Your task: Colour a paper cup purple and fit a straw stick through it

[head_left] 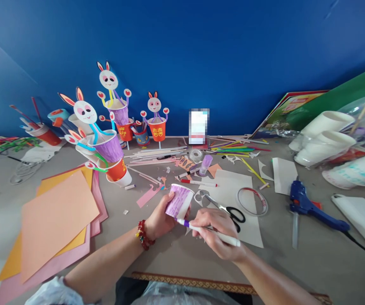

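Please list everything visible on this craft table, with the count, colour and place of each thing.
paper cup: one, white coloured purple, in the left hand
marker: one, white with purple tip, in the right hand
scissors: one pair, black handles, right of the paper cup
tape ring: one, clear, right of the scissors
glue gun: one, blue, table's right side
paper sheets: a pile, orange, yellow, pink, left side
rabbit cups: at least three, purple and orange, back left
white cups: lying stack, white, far right
glue stick: one, purple, behind the paper cup
bracelet: one, red, left wrist
left hand: one, holds the paper cup
right hand: one, holds the marker
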`<state>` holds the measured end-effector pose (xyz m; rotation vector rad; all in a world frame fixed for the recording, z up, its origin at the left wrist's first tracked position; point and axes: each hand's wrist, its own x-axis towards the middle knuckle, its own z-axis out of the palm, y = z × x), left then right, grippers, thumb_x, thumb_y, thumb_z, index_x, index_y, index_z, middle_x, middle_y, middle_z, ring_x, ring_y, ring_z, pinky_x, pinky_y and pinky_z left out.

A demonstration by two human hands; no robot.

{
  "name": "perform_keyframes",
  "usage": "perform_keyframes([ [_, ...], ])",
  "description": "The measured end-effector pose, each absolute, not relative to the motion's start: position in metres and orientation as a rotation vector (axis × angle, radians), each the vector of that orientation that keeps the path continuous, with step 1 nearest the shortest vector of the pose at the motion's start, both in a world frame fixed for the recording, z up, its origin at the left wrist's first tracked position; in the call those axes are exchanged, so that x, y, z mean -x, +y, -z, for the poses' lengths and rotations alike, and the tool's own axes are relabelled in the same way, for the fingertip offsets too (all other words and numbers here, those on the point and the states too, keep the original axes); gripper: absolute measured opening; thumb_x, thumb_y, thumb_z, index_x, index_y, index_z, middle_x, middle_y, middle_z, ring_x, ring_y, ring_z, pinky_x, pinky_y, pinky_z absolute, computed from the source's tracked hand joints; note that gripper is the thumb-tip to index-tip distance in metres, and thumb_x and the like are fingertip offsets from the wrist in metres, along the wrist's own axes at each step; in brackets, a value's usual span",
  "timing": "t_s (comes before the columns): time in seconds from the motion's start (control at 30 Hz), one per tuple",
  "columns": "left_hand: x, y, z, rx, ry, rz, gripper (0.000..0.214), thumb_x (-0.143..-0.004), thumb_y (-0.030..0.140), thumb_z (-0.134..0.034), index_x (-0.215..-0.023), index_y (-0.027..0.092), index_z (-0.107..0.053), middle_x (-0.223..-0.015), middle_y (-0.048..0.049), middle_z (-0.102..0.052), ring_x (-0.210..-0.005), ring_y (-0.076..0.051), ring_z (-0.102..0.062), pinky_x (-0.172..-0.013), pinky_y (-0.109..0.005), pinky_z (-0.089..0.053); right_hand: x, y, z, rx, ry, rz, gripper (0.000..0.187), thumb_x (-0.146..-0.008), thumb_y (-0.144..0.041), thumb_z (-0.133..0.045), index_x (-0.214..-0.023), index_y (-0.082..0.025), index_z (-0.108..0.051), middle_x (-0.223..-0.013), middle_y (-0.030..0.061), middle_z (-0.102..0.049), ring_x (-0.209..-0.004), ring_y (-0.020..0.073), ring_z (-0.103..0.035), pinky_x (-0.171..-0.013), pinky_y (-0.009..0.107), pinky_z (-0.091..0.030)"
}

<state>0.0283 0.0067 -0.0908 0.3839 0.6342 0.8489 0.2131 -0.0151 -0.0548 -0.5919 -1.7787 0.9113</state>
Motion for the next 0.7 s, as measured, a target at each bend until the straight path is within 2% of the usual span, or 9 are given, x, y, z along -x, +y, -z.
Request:
perform_keyframes([
  [0.17,-0.028,0.007,0.092,-0.390,0.588,-0.829,0.052,-0.082,0.060,-0.061,-0.098,0.011,-0.068,-0.082,-0.0092,-0.069,-0.062,-0.017,-0.061,-0.055,-0.027,-0.042,-0.215,-0.012,0.056,0.673,-1.738,-0.934,0.019,-0.090,-0.011,-0.051,-0.098,-0.020,-0.066,-0.070,0.0017,-0.069,-0.059,0.0134,-0.063,-0.055,0.026,-0.049],
  [0.33,-0.027,0.009,0.086,-0.371,0.559,-0.825,0.056,-0.084,0.061,-0.058,-0.098,0.007,-0.069,-0.084,-0.0110,-0.068,-0.065,-0.017,-0.061,-0.058,-0.026,-0.045,-0.218,-0.011,0.057,0.527,-1.818,-0.976,0.017,-0.090,-0.015,-0.052,-0.097,-0.020,-0.067,-0.065,0.0009,-0.069,-0.055,0.0132,-0.062,-0.056,0.026,-0.050],
  [0.47,-0.027,0.009,0.081,-0.344,0.466,-0.844,0.046,-0.087,0.048,-0.057,-0.109,0.009,-0.067,-0.095,-0.0133,-0.069,-0.080,-0.023,-0.065,-0.061,-0.031,-0.051,-0.224,-0.012,0.066,0.815,-1.584,-1.001,0.015,-0.095,-0.019,-0.052,-0.104,-0.020,-0.063,-0.075,0.0035,-0.070,-0.057,0.0129,-0.063,-0.051,0.024,-0.052],
  [0.53,-0.026,0.009,0.081,-0.319,0.434,-0.820,0.043,-0.087,0.045,-0.057,-0.111,0.010,-0.066,-0.093,-0.0129,-0.069,-0.083,-0.025,-0.066,-0.062,-0.033,-0.053,-0.226,-0.011,0.068,0.888,-1.551,-0.939,0.013,-0.093,-0.020,-0.056,-0.104,-0.020,-0.063,-0.078,0.0046,-0.070,-0.058,0.0135,-0.063,-0.050,0.024,-0.052],
  [0.7,-0.026,0.009,0.085,-0.312,0.451,-0.809,0.051,-0.090,0.053,-0.054,-0.114,0.009,-0.065,-0.095,-0.0144,-0.070,-0.077,-0.023,-0.067,-0.056,-0.030,-0.052,-0.226,-0.003,0.062,0.820,-1.632,-0.788,0.016,-0.089,-0.014,-0.058,-0.099,-0.021,-0.068,-0.077,0.0050,-0.066,-0.065,0.0167,-0.065,-0.054,0.026,-0.053],
])
